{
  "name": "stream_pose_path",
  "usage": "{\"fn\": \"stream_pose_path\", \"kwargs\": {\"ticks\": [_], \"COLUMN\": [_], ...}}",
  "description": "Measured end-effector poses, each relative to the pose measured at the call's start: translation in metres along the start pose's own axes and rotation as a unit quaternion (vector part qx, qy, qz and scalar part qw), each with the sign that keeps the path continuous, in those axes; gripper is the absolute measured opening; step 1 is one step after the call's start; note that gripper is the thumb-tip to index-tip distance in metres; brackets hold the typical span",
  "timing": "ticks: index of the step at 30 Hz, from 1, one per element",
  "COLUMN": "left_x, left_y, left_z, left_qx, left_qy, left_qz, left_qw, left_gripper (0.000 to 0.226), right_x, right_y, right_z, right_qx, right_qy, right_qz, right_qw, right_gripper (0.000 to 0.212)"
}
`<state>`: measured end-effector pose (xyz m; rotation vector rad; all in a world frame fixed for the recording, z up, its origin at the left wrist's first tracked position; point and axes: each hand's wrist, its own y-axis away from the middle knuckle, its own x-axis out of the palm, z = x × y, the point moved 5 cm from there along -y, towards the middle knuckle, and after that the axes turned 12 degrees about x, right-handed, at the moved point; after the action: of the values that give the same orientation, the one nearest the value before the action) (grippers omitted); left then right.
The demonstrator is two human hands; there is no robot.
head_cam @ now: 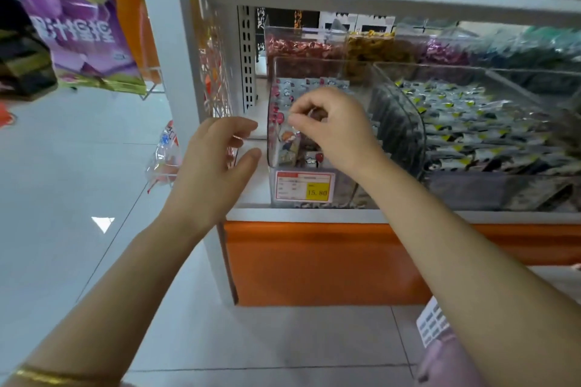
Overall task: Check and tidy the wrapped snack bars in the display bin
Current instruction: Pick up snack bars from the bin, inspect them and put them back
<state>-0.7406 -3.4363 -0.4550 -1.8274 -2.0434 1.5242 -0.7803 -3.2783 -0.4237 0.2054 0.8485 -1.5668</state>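
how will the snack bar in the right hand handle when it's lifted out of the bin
Probably light: the right hand holds the snack bar with only a fingertip pinch. Its shiny wrapper looks slippery, so it may slip. It looks flat, so it is unlikely to roll in the bin.

I see both bare forearms stretched forward. Left hand (pixel 217 166) is relaxed, fingers loosely spread (thumb well apart). Right hand (pixel 336 129) is curled, its fingertips pinching a wrapped snack bar (pixel 316 115).
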Motion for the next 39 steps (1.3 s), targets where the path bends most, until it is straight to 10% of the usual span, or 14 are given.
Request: {"fn": "stream_pose_path", "kwargs": {"ticks": [14, 25, 39], "left_x": [0.014, 0.023, 0.018], "left_y": [0.011, 0.028, 0.028], "left_z": [-0.033, -0.027, 0.006], "left_qx": [0.005, -0.067, -0.238], "left_qy": [0.117, 0.344, 0.487], "left_qz": [0.099, 0.197, -0.035], "left_qw": [0.988, 0.916, 0.840], "left_gripper": [0.026, 0.041, 0.033], "right_x": [-0.030, -0.031, -0.015], "right_y": [0.056, 0.062, 0.066], "right_z": [-0.030, -0.046, -0.052], "right_qx": [0.127, 0.220, 0.222], "right_qy": [-0.434, -0.461, -0.553], "right_qz": [-0.023, -0.025, 0.092], "right_qw": [0.891, 0.859, 0.798], "right_gripper": [0.011, 0.013, 0.010]}}
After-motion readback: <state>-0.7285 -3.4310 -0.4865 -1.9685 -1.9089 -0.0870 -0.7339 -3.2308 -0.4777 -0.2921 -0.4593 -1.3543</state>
